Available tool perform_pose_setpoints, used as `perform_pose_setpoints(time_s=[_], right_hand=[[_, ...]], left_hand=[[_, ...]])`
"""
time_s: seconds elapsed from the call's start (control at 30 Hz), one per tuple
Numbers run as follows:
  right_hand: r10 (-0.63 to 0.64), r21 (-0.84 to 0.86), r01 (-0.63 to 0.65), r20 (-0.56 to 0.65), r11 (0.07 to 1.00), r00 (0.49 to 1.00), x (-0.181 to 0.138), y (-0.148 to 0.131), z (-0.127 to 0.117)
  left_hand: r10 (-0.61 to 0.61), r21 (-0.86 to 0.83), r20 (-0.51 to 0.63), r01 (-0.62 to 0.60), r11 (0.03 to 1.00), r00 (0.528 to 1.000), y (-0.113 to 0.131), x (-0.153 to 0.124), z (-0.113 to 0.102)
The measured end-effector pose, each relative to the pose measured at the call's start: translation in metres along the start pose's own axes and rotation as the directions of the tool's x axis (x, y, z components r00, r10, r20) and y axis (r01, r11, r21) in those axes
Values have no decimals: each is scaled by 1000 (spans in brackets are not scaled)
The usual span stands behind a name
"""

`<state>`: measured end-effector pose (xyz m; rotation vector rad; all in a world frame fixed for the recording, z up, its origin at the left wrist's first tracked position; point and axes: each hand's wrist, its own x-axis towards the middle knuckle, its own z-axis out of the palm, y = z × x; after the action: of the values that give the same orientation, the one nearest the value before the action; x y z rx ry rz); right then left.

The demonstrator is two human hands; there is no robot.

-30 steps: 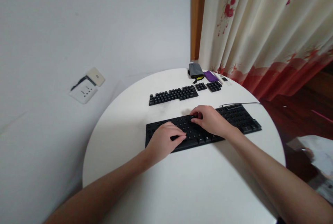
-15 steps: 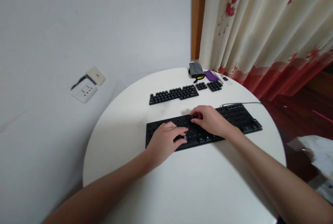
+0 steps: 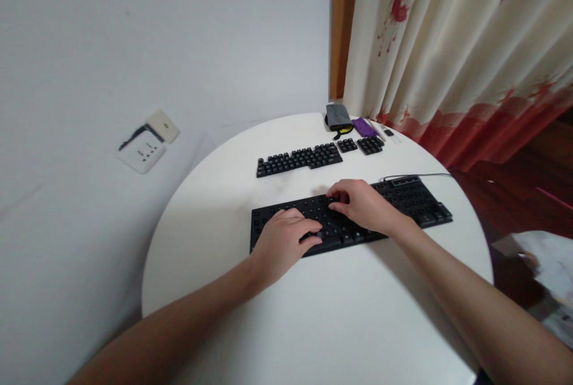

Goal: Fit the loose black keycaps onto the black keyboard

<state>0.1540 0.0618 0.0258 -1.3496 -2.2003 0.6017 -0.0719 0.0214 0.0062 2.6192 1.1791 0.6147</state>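
Note:
A black keyboard [image 3: 423, 200] lies on the round white table [image 3: 313, 313], many of its key positions bare of caps. My left hand [image 3: 286, 233] rests over its left part, fingers stretched forward and thumb apart, with no object seen in it. Over the middle of the keyboard, my right hand [image 3: 358, 203] has thumb and forefinger bent close together at the upper rows. Whatever sits between those fingertips is dark and too small to make out. Behind the keyboard, loose black keycaps [image 3: 298, 161] are laid out in rows, with two smaller keycap groups to their right.
A grey pouch [image 3: 339, 116], a purple cloth [image 3: 364, 128] and a small dark item [image 3: 389, 132] lie at the far edge. The keyboard's cable [image 3: 421, 175] runs off right. A wall socket [image 3: 142, 151] is left; a curtain [image 3: 447, 45] hangs behind.
Both hands stay in nearly the same place on the keyboard. A small grey spot between my left thumb and forefinger no longer shows. The view has shifted very slightly.

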Motion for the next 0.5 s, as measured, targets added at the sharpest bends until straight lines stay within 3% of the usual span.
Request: perform_pose_setpoints(time_s=[0.27,0.5], right_hand=[[-23,11,23,13,1000,1000,-1,-1,-1],[-109,59,97,248,994,963,-9,-10,-4]], left_hand=[[-19,10,-7,19,1000,1000,6,0,-2],[-26,12,17,26,1000,1000,5,0,-2]])
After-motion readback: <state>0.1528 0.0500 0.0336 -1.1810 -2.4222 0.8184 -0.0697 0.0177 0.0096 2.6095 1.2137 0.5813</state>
